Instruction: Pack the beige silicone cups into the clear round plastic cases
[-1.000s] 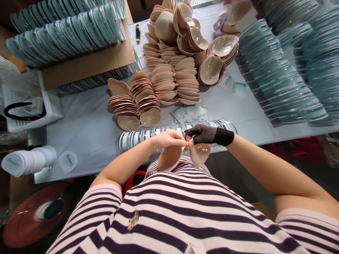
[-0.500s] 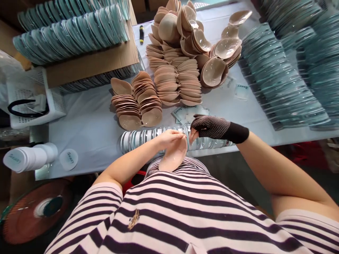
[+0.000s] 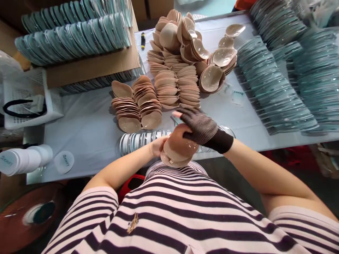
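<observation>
Head camera: we're looking down at two hands and a pair of cups (image 3: 183, 145), held off the edge of the table (image 3: 84, 113) and over the striped shirt (image 3: 169, 204).
Left hand: the bare one (image 3: 159, 145). Fingers look closed on the left edge of the cups, though we can't see all the fingertips.
Right hand: the gloved one (image 3: 201, 128), a bit blurry. Fingers and thumb are parted, thumb over the upper right of the cups. We can't tell if it's pressing or just brushing them.
Cups: bunched together, duller brown side up top, shinier part below, small clasp (image 3: 171, 161) near the bottom.
Slip risk: we'd say the left hand has most of the hold, so if it loosens, the cups could drop into the lap.
Shiny side: if it's tacky (guessing here), a careless squeeze could stick it crooked or crease it.
Clear packs: that row (image 3: 137, 140) sits just behind the hands, so a stray wrist might knock it out of line.
Cup stacks: these (image 3: 127, 113) stand beyond the row. A wide glove swing could topple the nearest ones, we reckon.
</observation>
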`<action>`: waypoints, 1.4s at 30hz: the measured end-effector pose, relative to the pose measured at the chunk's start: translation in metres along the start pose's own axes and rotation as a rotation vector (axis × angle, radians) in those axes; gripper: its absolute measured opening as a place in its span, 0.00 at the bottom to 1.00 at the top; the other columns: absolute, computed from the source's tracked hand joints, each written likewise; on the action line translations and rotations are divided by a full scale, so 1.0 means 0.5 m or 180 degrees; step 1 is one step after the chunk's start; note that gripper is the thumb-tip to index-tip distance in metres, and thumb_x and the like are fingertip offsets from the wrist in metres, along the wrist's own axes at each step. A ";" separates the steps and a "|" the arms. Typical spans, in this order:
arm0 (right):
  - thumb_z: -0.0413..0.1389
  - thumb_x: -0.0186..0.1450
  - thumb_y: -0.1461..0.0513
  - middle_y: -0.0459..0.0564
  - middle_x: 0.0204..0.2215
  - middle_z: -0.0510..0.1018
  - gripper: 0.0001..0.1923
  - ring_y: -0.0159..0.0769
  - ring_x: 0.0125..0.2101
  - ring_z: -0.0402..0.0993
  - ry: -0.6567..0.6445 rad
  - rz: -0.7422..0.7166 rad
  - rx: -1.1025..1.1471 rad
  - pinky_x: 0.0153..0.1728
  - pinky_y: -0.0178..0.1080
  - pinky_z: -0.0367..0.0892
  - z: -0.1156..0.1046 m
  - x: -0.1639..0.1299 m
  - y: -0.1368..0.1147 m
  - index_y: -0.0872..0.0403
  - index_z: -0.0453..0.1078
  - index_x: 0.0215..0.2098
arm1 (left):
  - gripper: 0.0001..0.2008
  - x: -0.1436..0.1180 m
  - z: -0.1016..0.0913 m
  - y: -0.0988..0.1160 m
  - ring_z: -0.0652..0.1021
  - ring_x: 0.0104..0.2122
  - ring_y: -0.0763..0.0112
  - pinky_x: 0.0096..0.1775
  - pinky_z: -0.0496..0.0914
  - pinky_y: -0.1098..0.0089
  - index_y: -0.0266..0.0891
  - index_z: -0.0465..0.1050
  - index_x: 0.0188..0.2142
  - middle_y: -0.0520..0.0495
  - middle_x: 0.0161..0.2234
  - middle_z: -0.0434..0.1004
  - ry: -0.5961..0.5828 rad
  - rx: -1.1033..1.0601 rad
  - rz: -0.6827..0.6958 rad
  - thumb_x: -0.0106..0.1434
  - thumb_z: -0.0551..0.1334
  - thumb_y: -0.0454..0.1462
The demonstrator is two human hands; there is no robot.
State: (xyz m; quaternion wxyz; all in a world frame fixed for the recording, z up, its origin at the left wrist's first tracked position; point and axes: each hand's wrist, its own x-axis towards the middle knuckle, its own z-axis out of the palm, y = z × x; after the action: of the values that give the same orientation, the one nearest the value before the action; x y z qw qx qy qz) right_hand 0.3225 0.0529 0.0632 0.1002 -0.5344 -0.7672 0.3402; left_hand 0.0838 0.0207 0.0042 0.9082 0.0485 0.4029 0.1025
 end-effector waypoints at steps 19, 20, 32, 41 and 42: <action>0.50 0.70 0.57 0.61 0.58 0.74 0.25 0.50 0.57 0.70 -0.0094 0.1525 -0.0581 0.56 0.47 0.64 0.134 0.139 0.145 0.57 0.66 0.62 | 0.28 0.020 -0.021 -0.040 0.80 0.45 0.55 0.51 0.73 0.59 0.33 0.77 0.47 0.37 0.45 0.82 0.0301 -0.0060 0.0755 0.45 0.75 0.32; 0.53 0.68 0.56 0.63 0.58 0.74 0.27 0.52 0.56 0.71 -0.0343 0.1581 -0.0715 0.55 0.48 0.65 0.149 0.161 0.154 0.57 0.65 0.63 | 0.27 0.022 -0.026 -0.040 0.81 0.43 0.56 0.49 0.73 0.59 0.33 0.77 0.46 0.38 0.43 0.82 0.0521 -0.0168 0.0792 0.44 0.74 0.31; 0.50 0.68 0.61 0.61 0.52 0.78 0.20 0.47 0.49 0.76 -0.1005 0.1442 -0.0673 0.48 0.43 0.69 0.191 0.255 0.185 0.53 0.72 0.56 | 0.09 0.058 -0.047 0.029 0.82 0.31 0.63 0.46 0.77 0.61 0.33 0.75 0.37 0.43 0.30 0.81 0.1886 -0.1328 0.1064 0.55 0.63 0.27; 0.53 0.66 0.66 0.58 0.47 0.81 0.17 0.39 0.42 0.76 -0.0514 0.1575 -0.0580 0.41 0.34 0.66 0.149 0.181 0.188 0.56 0.75 0.53 | 0.13 0.081 -0.027 0.050 0.82 0.39 0.61 0.50 0.76 0.59 0.33 0.74 0.46 0.43 0.35 0.82 0.2046 -0.1564 0.1337 0.61 0.59 0.29; 0.52 0.68 0.65 0.59 0.47 0.80 0.17 0.40 0.41 0.76 -0.0330 0.1663 -0.0609 0.40 0.35 0.65 0.141 0.174 0.179 0.57 0.74 0.52 | 0.14 0.080 -0.028 0.047 0.82 0.39 0.61 0.50 0.76 0.59 0.34 0.74 0.47 0.42 0.36 0.82 0.2076 -0.1575 0.1376 0.61 0.60 0.29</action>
State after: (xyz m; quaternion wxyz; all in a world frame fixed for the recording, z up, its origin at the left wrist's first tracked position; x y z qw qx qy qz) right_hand 0.3176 0.1185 -0.0643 -0.0812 -0.7029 -0.6363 0.3074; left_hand 0.0958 0.0528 -0.0300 0.6760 -0.1215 0.6117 0.3925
